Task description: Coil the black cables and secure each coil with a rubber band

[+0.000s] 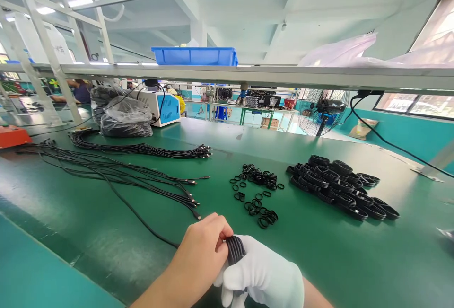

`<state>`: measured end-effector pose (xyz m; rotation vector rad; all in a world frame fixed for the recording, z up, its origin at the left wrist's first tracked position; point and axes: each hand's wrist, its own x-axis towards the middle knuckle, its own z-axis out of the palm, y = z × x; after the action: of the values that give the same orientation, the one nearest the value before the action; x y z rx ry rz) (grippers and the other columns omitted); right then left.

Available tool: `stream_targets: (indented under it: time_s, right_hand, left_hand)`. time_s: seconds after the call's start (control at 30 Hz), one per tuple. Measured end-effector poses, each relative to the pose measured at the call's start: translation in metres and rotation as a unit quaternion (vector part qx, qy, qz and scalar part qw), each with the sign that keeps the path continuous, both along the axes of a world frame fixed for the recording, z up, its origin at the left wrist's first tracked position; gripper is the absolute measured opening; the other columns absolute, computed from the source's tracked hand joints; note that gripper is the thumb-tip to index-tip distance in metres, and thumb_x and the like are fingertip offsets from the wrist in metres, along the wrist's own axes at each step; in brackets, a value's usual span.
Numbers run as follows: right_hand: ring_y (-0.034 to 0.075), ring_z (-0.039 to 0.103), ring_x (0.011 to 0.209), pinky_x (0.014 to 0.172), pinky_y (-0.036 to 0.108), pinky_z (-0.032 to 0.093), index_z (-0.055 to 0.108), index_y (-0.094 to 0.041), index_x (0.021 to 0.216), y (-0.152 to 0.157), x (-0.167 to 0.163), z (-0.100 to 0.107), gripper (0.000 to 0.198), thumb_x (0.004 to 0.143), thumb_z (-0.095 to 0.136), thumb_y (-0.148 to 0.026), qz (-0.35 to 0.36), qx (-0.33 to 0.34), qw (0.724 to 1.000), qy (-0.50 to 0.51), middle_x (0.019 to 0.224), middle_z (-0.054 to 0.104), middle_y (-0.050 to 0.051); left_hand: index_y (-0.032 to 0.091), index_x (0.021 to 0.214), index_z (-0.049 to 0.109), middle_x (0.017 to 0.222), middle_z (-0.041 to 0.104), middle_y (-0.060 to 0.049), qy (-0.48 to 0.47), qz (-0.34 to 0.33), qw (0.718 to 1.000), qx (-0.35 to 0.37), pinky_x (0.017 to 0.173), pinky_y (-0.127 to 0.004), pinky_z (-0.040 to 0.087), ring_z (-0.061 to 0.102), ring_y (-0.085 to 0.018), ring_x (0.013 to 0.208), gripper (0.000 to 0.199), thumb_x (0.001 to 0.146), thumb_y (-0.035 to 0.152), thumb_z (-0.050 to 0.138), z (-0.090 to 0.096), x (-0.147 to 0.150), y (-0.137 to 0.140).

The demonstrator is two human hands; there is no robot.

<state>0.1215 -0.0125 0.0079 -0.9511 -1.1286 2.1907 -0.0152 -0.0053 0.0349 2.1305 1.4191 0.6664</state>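
A coiled black cable (235, 250) is held between my two hands at the bottom middle, its turns lying side by side. My bare left hand (203, 251) pinches the coil from the left, with fingertips at its upper edge. In a white glove, my right hand (267, 272) wraps around the coil from the right and hides its lower part. One loose cable (142, 220) runs over the table to behind my left hand. Just beyond the hands lie many small black rings (260, 175), some heaped and some scattered.
Loose cables (142, 173) and a cable bundle (152, 149) stretch across the green table (319, 260) on the left. Finished-looking cable coils (340, 185) are piled at right. Behind stand plastic bags (126, 116) and a blue-white machine (165, 108). A shelf (269, 75) spans above.
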Motion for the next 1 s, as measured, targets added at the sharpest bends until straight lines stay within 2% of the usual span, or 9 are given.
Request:
stream_targets:
  time_s: [0.17, 0.3, 0.37, 0.43, 0.53, 0.67, 0.8, 0.9, 1.0]
  right_hand:
    - [0.01, 0.054, 0.042, 0.036, 0.016, 0.046, 0.057, -0.012, 0.062, 0.001, -0.004, 0.005, 0.013, 0.049, 0.062, -0.009, -0.017, -0.007, 0.998, -0.063, 0.044, 0.049, -0.004]
    - [0.01, 0.052, 0.037, 0.032, 0.016, 0.04, 0.06, -0.012, 0.068, 0.005, 0.003, -0.001, 0.022, 0.047, 0.063, -0.009, -0.018, -0.033, 0.997, -0.066, 0.045, 0.056, 0.0]
    - [0.011, 0.056, 0.045, 0.038, 0.017, 0.044, 0.064, -0.011, 0.078, 0.009, 0.009, -0.006, 0.034, 0.044, 0.071, -0.012, 0.019, -0.014, 0.999, -0.04, 0.055, 0.062, 0.002]
    - [0.01, 0.058, 0.053, 0.047, 0.018, 0.046, 0.067, -0.011, 0.081, 0.014, 0.014, -0.013, 0.043, 0.04, 0.077, -0.016, 0.044, 0.038, 0.998, -0.033, 0.061, 0.063, 0.002]
    - [0.01, 0.058, 0.06, 0.055, 0.02, 0.047, 0.068, -0.01, 0.08, 0.019, 0.017, -0.021, 0.046, 0.038, 0.081, -0.022, 0.055, 0.102, 0.993, -0.025, 0.067, 0.063, 0.002]
    - [0.011, 0.058, 0.063, 0.059, 0.024, 0.046, 0.066, -0.01, 0.086, 0.02, 0.016, -0.031, 0.05, 0.042, 0.082, -0.029, 0.066, 0.108, 0.992, 0.003, 0.071, 0.062, 0.001]
    - [0.011, 0.059, 0.065, 0.061, 0.023, 0.046, 0.064, -0.011, 0.087, 0.022, 0.01, -0.041, 0.047, 0.047, 0.081, -0.029, 0.083, 0.108, 0.991, 0.015, 0.072, 0.061, 0.0]
    - [0.012, 0.06, 0.069, 0.065, 0.023, 0.046, 0.064, -0.009, 0.078, 0.027, 0.005, -0.046, 0.042, 0.046, 0.082, -0.028, 0.098, 0.109, 0.989, 0.026, 0.07, 0.061, -0.001]
    - [0.013, 0.061, 0.071, 0.068, 0.023, 0.047, 0.063, -0.009, 0.07, 0.03, 0.003, -0.048, 0.04, 0.04, 0.083, -0.027, 0.108, 0.108, 0.988, 0.033, 0.067, 0.061, -0.001]
  left_hand:
    - [0.02, 0.07, 0.058, 0.072, 0.058, 0.002, -0.003, -0.03, 0.999, -0.026, 0.058, -0.023, 0.041, 0.054, -0.012, 0.064, 0.021, 0.068, 0.007, 0.042, 0.001, -0.007, 0.007]
    - [0.018, 0.084, 0.063, 0.075, 0.064, 0.001, -0.017, -0.142, 0.975, -0.169, 0.06, -0.022, 0.047, 0.06, -0.013, 0.067, 0.02, 0.067, 0.016, 0.052, 0.002, -0.018, 0.044]
    - [0.016, 0.089, 0.061, 0.078, 0.065, 0.0, -0.01, -0.166, 0.968, -0.189, 0.064, -0.023, 0.048, 0.062, -0.014, 0.072, 0.02, 0.071, 0.022, 0.052, -0.004, -0.013, 0.068]
    - [0.016, 0.088, 0.06, 0.08, 0.064, -0.001, 0.012, -0.162, 0.974, -0.159, 0.066, -0.023, 0.048, 0.062, -0.014, 0.073, 0.018, 0.077, 0.023, 0.048, -0.014, 0.004, 0.089]
    - [0.018, 0.091, 0.058, 0.084, 0.062, -0.001, 0.062, -0.131, 0.985, -0.095, 0.069, -0.025, 0.045, 0.06, -0.014, 0.075, 0.02, 0.078, 0.014, 0.044, -0.032, 0.04, 0.106]
    - [0.024, 0.091, 0.057, 0.097, 0.057, -0.002, 0.144, -0.088, 0.985, -0.018, 0.074, -0.03, 0.04, 0.056, -0.019, 0.087, 0.035, 0.071, 0.0, 0.04, -0.041, 0.065, 0.103]
    - [0.023, 0.077, 0.058, 0.089, 0.056, -0.002, 0.207, -0.06, 0.977, -0.004, 0.066, -0.03, 0.037, 0.057, -0.02, 0.08, 0.032, 0.067, -0.001, 0.04, -0.027, 0.048, 0.095]
    - [0.023, 0.077, 0.057, 0.085, 0.056, -0.002, 0.223, -0.028, 0.975, -0.007, 0.063, -0.029, 0.035, 0.056, -0.019, 0.076, 0.03, 0.07, 0.001, 0.038, -0.015, 0.027, 0.092]
    - [0.023, 0.081, 0.056, 0.084, 0.056, -0.001, 0.204, -0.018, 0.979, -0.011, 0.065, -0.028, 0.036, 0.055, -0.018, 0.077, 0.027, 0.075, 0.005, 0.037, -0.013, 0.019, 0.088]
